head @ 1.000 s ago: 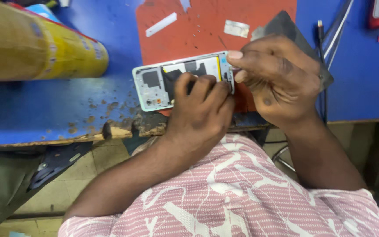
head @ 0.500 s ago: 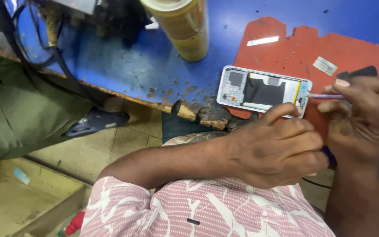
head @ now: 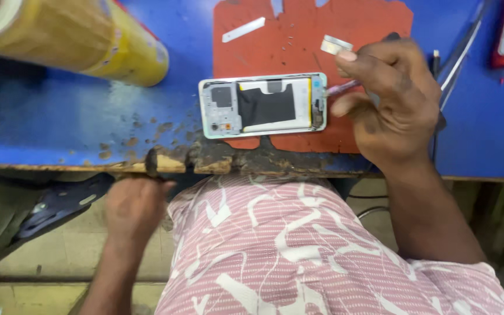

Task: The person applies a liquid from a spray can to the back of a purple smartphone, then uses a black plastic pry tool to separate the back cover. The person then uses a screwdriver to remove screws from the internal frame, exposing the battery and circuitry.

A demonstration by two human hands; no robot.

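Gripping tool (head: 345, 87), right hand (head: 389, 105), opened phone (head: 263, 105)

head view, steep downward look, close over blue workbench (head: 59, 128) edge

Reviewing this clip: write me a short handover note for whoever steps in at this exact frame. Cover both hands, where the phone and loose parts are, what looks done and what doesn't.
Right hand: pinching a thin tool, tip at the right end of the opened phone.
Left hand: off the bench, down below the worn table edge, holding nothing that can be seen.
Phone: back cover off, insides exposed, lying flat on the red mat near the bench's front edge.
Loose parts: a silver strip and a small metal piece on the mat; a yellow roll lies to the left.
Done: phone opened. Left: the insides are still in the frame; whether any screws are out is too small to tell.
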